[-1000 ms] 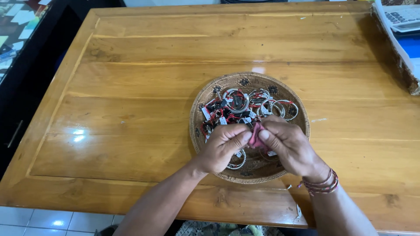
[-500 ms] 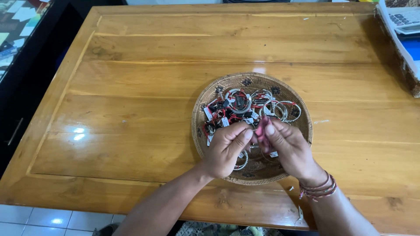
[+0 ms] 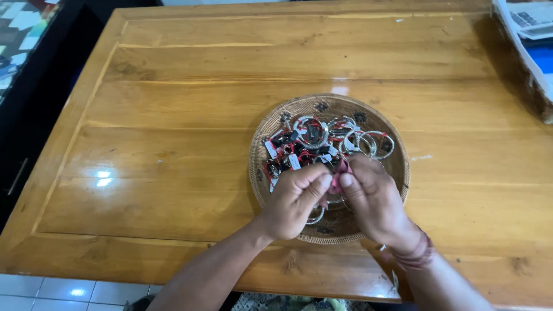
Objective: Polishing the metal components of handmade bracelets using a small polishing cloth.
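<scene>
Clearly early on: both hands pinch one small pink piece over the woven basket at centre frame, left hand and right hand closed on it together. Most of the tagged metal rings lie heaped in the basket's upper half, seemingly untouched.

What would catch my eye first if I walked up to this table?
Probably the round woven basket tray near the front edge of the glossy wooden table, heaped with silver rings with red threads and white tags. Over its near side, the left hand and right hand pinch a small pink piece between them.
</scene>
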